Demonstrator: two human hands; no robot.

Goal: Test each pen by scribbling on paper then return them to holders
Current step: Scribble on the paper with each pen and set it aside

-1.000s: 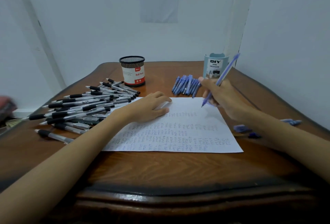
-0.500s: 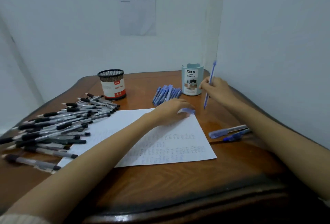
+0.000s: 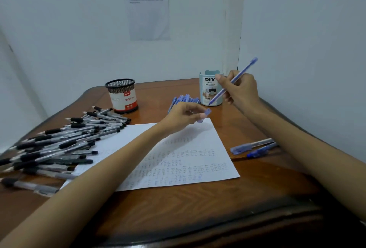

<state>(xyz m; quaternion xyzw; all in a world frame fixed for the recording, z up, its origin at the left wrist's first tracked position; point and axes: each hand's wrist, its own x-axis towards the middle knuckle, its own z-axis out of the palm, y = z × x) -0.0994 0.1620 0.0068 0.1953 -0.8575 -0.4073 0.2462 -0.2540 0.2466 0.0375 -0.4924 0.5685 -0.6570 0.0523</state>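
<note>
our right hand (image 3: 240, 89) grips a blue pen (image 3: 246, 68); our left hand (image 3: 182, 114) pinches a blue cap (image 3: 205, 115).
we hold the pen slanted, tip down, in front of the blue holder (image 3: 206, 89); the cap hangs over the far corner of the scribbled paper (image 3: 178, 154). black pens (image 3: 59, 144) lie heaped at the left near the mesh holder (image 3: 121, 95), blue pens (image 3: 184, 99) just left of the blue holder, two more pens (image 3: 253, 146) right of the paper.

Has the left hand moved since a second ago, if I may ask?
Yes. The left hand has shifted right along the far edge of the paper, toward the blue desk organizer, and now pinches a blue cap.
</note>
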